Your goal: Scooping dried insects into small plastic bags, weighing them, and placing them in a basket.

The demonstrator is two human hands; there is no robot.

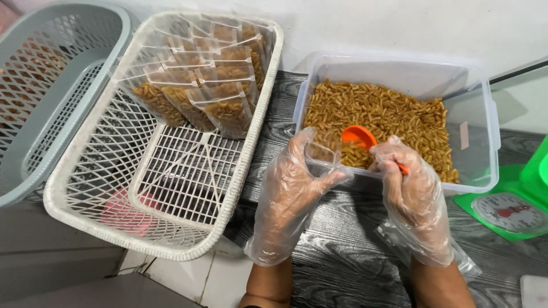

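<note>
Right hand (pixel 412 194) gripping orange scoop (pixel 359 136) over snack tub (pixel 482 142); left hand (pixel 294 188) pinching clear pouch (pixel 321 155) alongside.

White mesh basket (pixel 85 194) holding a row of filled snack packets (pixel 205 91); grey basket (pixel 34 137) to its left; green kitchen scale (pixel 511 211) at right on dark woodgrain tabletop (pixel 342 256)

Dark woodgrain table (pixel 342 251) w/ tub (pixel 485 131), scale (pixel 508 211)
</note>
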